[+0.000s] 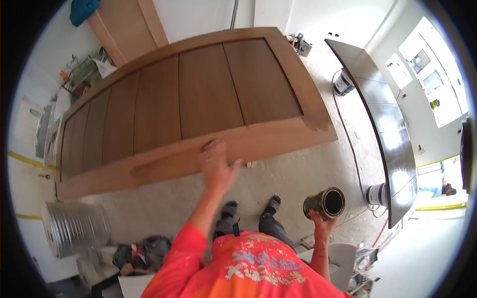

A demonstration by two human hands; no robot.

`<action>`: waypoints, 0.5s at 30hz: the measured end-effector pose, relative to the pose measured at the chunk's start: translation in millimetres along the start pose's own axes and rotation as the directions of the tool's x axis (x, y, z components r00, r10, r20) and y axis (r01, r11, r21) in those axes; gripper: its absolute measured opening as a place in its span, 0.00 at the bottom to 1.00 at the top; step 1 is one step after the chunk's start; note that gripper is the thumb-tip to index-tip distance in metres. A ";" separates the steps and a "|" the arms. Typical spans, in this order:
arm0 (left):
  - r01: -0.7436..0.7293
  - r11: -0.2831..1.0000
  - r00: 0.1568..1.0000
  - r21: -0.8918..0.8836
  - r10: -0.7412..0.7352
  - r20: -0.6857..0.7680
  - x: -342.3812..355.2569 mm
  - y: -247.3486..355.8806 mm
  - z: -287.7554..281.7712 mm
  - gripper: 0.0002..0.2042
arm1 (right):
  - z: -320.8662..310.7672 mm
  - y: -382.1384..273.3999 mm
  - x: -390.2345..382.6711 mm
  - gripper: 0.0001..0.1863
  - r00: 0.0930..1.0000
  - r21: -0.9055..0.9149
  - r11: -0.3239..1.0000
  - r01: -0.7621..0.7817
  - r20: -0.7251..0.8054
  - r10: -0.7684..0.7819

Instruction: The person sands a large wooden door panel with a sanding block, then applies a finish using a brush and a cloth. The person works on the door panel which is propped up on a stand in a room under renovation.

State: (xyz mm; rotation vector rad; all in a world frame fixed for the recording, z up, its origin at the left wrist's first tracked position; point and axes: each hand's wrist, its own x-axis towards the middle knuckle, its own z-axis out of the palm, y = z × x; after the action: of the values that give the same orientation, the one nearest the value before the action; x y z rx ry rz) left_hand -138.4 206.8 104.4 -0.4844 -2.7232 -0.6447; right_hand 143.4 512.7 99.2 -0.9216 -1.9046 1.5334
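A large wooden door lies flat in front of me, its plank panels dark brown and its near rail paler, with a darker patch toward the left. Over that near rail is my left hand, blurred, thumb stretched to the right. Its fingers curl at a small dark thing pressed to the wood, mostly hidden, whose kind I cannot make out. My right hand grips an open metal can from below, off the door's near right side. Dark liquid seems to fill the can.
A second, glossy dark door rests on buckets at the right. A cable runs along the floor beside it. A ribbed metal drum stands at the near left, by a heap of cloths. Another panel leans against the back wall.
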 end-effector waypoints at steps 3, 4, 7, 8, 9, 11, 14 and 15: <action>-0.136 0.985 0.964 -0.109 0.157 0.213 41.4 118.8 79.3 0.41 | 0.9 -20.2 45.5 0.42 0.992 0.021 1.000 0.011 0.127 -0.013; -0.197 0.973 0.951 -0.118 0.219 0.219 50.3 144.4 100.2 0.40 | -0.4 -21.2 53.0 0.43 0.981 0.048 0.999 -0.010 0.193 0.001; -0.216 0.964 0.946 -0.158 0.247 0.209 74.4 155.9 114.7 0.39 | -2.7 -28.8 85.4 0.42 0.977 0.006 0.995 0.101 0.189 -0.100; -0.188 0.967 0.950 -0.173 0.224 0.220 70.7 150.8 108.4 0.38 | -9.6 -27.7 92.3 0.41 0.974 -0.033 0.994 0.102 0.205 -0.093; -0.112 0.974 0.959 -0.198 0.158 0.234 66.9 136.9 85.8 0.38 | -18.6 -25.9 97.3 0.40 0.975 -0.068 0.993 0.099 0.207 -0.083; 0.014 0.991 0.987 -0.133 0.008 0.159 56.1 67.9 54.1 0.37 | -13.6 -30.2 114.9 0.40 0.973 -0.064 0.992 0.109 0.214 -0.093; 0.454 0.884 0.869 0.111 -0.467 0.165 20.0 -49.3 -22.6 0.40 | -10.7 -37.6 113.8 0.41 0.974 -0.012 0.995 0.103 0.203 -0.098; 0.476 0.842 0.861 0.254 -0.505 0.061 -3.3 -117.9 -35.5 0.39 | -6.2 -38.9 114.2 0.41 0.971 0.012 0.993 0.114 0.212 -0.113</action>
State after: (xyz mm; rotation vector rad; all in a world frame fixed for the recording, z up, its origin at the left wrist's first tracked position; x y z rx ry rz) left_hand -173.7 89.7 89.3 0.2575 -3.0108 -0.4064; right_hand 68.8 600.1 136.5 -0.6576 -2.0667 1.6167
